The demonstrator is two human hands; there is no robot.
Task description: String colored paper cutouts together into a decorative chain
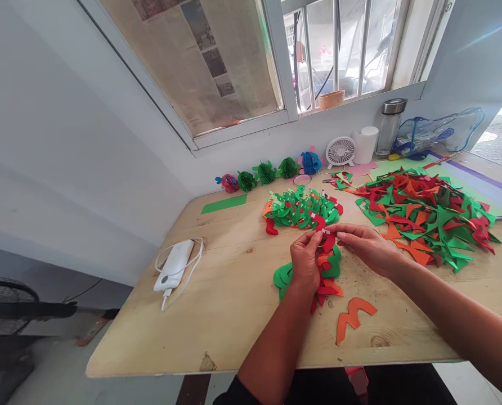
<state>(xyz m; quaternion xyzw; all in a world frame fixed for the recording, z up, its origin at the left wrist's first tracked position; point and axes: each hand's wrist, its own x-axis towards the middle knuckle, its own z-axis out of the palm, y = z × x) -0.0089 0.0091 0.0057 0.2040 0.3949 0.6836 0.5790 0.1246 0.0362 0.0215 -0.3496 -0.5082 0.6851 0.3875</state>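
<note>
Between my two hands, above the middle of the table, is a red paper piece (329,243) with a small white patch at its top. My left hand (306,260) pinches its left side. My right hand (363,244) is closed at its right, thumb and forefinger together near the white patch; what they hold is too small to name. Curved green pieces (283,277) and orange pieces (330,288) lie under and beside my left hand. Just beyond my hands sits a pile of green and red curved pieces with white patches (297,207). One orange curved piece (354,315) lies nearer the front edge.
A large heap of red, green and orange paper scraps (428,214) covers the right side. A white power bank (175,264) with a cable lies left. Honeycomb paper figures (265,171), a small fan (340,152) and a glass bottle (390,128) stand along the wall.
</note>
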